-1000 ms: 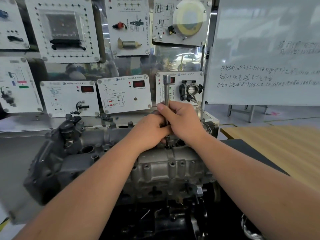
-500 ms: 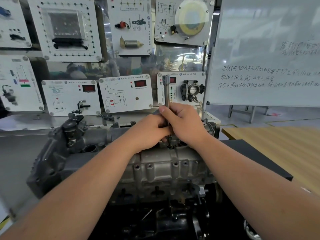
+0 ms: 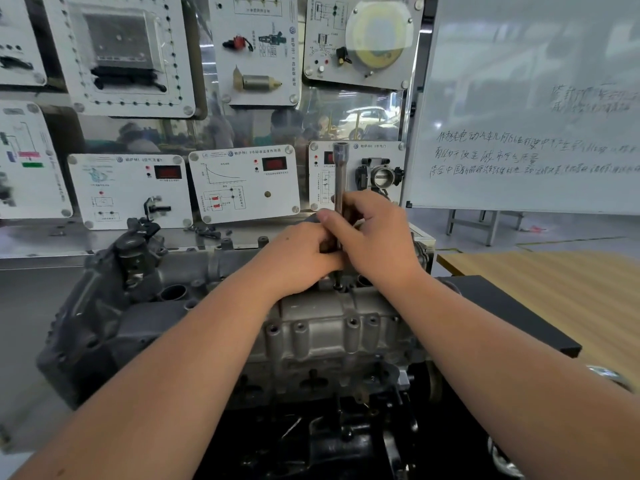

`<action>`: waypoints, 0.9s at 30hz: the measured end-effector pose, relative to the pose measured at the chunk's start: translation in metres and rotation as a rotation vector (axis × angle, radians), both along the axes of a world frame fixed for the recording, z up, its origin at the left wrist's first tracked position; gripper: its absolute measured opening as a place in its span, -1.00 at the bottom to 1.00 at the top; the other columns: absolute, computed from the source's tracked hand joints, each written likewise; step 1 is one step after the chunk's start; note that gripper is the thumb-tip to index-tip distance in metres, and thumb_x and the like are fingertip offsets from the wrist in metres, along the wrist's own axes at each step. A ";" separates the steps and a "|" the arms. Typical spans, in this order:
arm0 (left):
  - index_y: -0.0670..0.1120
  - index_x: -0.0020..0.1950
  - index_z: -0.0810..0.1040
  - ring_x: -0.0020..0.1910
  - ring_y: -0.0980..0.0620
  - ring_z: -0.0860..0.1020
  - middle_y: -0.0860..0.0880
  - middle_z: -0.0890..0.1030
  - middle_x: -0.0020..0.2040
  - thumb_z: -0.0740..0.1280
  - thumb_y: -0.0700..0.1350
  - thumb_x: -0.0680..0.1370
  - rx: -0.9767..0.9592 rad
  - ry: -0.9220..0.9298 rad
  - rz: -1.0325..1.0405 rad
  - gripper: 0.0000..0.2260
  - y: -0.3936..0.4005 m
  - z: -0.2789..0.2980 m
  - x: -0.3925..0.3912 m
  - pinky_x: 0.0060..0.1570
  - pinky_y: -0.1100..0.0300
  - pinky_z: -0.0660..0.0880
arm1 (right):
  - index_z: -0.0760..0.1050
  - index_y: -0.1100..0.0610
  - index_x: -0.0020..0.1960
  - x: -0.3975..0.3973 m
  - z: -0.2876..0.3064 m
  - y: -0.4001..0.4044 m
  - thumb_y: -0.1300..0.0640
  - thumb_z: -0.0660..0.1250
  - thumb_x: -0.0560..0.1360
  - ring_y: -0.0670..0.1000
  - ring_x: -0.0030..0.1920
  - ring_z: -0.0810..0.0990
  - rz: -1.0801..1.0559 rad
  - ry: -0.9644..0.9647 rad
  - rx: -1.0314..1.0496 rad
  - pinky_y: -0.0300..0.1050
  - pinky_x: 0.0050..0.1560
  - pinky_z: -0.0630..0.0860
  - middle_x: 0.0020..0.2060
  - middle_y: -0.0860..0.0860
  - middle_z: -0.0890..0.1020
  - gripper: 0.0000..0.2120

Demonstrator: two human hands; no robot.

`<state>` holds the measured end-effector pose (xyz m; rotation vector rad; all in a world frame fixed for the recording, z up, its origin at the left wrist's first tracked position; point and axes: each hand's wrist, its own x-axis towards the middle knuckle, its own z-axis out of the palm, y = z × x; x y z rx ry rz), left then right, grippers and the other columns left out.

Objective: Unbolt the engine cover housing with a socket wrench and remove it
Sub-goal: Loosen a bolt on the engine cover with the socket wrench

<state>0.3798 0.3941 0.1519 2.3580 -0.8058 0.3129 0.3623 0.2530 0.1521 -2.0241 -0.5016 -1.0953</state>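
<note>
1. Atop the grey engine cover housing [image 3: 325,327], near the middle of its upper edge, a long socket wrench [image 3: 339,188] stands upright, its lower tip set down at a bolt seat on the casting.
2. Left hand [image 3: 298,258]: its grip is closed, fingers curled round the lower part of the shaft, with the knuckles resting just above the housing.
3. Right hand [image 3: 374,237]: its grip is likewise closed on the shaft, the thumb laid across the front and the fingers wrapped behind; it sits just above and against the left hand, so the two touch.
4. Above both hands the upper length of the tool shows bare, ending in a wider round head with an open socket mouth.
5. That housing lies across the dark surface [image 3: 502,313] in front of the person, a row of round bolt bosses along its near face, with a darker cast end piece [image 3: 114,282] on its left.
6. Below the housing, black engine parts and brackets [image 3: 346,441] are crowded together; detail there is too dark to tell.
7. Behind stands a display wall of white training panels [image 3: 242,181] carrying diagrams, red readouts and mounted parts, one of them a throttle body [image 3: 379,176] just right of the tool.
8. To the right is a whiteboard [image 3: 533,109] with handwriting, and beside the dark surface a light wooden tabletop [image 3: 554,285].
</note>
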 end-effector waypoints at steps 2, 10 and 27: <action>0.03 -0.02 0.64 -0.15 0.07 0.65 0.04 0.70 -0.17 0.40 0.02 0.57 -0.035 0.018 -0.007 -0.91 0.001 -0.001 0.000 -0.03 -0.02 0.59 | 0.55 0.27 -0.23 0.000 -0.001 0.001 0.07 0.46 0.52 0.06 -0.25 0.50 -0.005 0.021 0.004 -0.05 -0.18 0.43 -0.35 0.06 0.53 -0.71; -0.12 0.04 0.69 0.00 -0.10 0.66 -0.10 0.72 -0.05 0.41 -0.06 0.58 -0.071 0.123 -0.024 -0.85 0.006 -0.003 0.000 0.13 -0.21 0.54 | 0.32 -0.08 -0.44 0.001 0.001 -0.004 0.15 0.39 0.58 -0.14 -0.46 0.34 0.059 0.108 0.068 -0.27 -0.37 0.24 -0.53 -0.11 0.35 -0.53; 0.32 -0.10 0.64 -0.16 0.18 0.66 0.17 0.72 -0.16 0.36 0.21 0.31 -0.111 0.185 -0.061 -0.80 0.004 -0.003 -0.002 -0.04 -0.06 0.63 | 0.51 0.22 -0.13 -0.002 -0.003 0.000 0.15 0.29 0.62 0.08 -0.33 0.54 0.001 0.035 -0.091 0.05 -0.29 0.44 -0.40 0.09 0.58 -0.81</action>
